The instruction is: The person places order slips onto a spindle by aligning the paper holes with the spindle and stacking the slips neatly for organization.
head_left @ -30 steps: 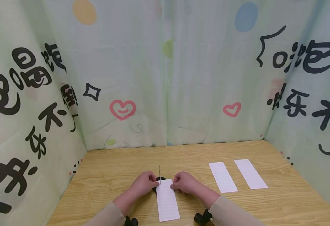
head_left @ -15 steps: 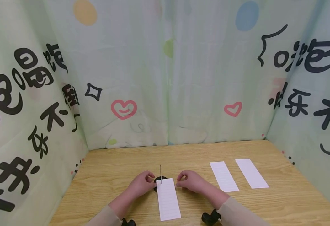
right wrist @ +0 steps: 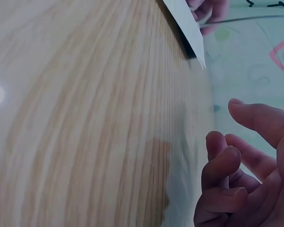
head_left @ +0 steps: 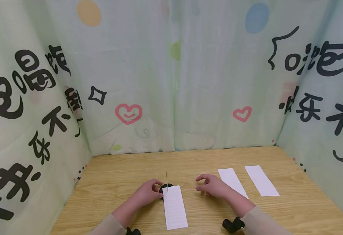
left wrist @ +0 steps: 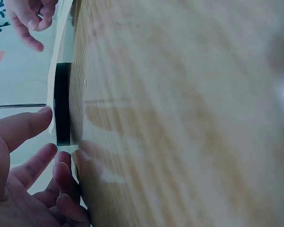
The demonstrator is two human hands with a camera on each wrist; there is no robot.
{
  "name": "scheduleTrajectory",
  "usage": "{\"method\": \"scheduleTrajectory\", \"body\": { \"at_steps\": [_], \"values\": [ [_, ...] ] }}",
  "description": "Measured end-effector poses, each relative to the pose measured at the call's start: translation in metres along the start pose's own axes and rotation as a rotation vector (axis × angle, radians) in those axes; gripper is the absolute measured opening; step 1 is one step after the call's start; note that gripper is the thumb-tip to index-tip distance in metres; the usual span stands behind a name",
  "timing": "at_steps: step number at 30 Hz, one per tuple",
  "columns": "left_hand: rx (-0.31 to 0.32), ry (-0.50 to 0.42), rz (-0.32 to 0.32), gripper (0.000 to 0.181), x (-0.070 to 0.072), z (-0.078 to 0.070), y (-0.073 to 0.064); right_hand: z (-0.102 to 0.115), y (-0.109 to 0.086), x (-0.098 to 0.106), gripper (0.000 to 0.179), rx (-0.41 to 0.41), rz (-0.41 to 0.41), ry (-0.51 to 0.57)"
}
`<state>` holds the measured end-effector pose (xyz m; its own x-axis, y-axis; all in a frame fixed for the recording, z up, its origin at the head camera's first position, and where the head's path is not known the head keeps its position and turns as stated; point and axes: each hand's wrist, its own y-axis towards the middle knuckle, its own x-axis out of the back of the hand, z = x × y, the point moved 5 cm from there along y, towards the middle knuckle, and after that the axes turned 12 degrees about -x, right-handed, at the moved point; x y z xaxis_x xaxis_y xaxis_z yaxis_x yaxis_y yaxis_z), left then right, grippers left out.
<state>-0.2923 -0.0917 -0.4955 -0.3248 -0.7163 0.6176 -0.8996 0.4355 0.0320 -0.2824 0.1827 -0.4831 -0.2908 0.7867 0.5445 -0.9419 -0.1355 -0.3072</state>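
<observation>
Left hand (head_left: 148,193), right hand (head_left: 214,186) loose, gripping nothing — spike (head_left: 167,180) upright through paper (head_left: 175,209); right forearm (head_left: 239,203) overlaps another slip (head_left: 231,178).

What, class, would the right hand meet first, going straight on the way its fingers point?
The right hand would probably meet the paper slip at the spike; height is unclear, so it might pass above.

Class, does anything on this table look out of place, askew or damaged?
One mild oddity: the near paper sits off-centre on its black base, with the upright spike meeting it near the far left corner rather than mid-edge. No spill or tear shows.
</observation>
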Motion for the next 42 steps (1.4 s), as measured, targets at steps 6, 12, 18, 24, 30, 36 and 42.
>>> {"method": "scheduleTrajectory", "body": {
  "at_steps": [6,12,18,24,30,36,42],
  "values": [
    [0.013,-0.012,0.005,0.039,0.0,0.0,-0.001,-0.013,-0.004,0.02,0.042,-0.018,-0.032,0.003],
    [0.005,-0.012,0.005,0.038,0.002,-0.002,-0.003,-0.026,-0.007,0.038,0.045,-0.012,-0.063,-0.015],
    [-0.005,-0.005,0.002,0.037,0.003,-0.003,-0.004,-0.038,-0.011,0.054,0.046,-0.053,-0.1,-0.016],
    [-0.008,-0.001,0.011,0.039,0.002,-0.002,-0.003,-0.052,-0.01,0.07,0.049,-0.103,-0.133,-0.048],
    [-0.019,0.006,0.018,0.039,0.001,-0.001,-0.001,-0.062,-0.01,0.087,0.05,-0.135,-0.158,-0.054],
    [-0.013,0.002,0.019,0.039,0.001,-0.001,0.0,-0.069,-0.005,0.101,0.051,-0.138,-0.173,-0.057],
    [-0.01,0.005,0.021,0.038,0.001,-0.001,0.001,-0.082,0.004,0.11,0.053,-0.199,-0.189,-0.06]
  ]
}}
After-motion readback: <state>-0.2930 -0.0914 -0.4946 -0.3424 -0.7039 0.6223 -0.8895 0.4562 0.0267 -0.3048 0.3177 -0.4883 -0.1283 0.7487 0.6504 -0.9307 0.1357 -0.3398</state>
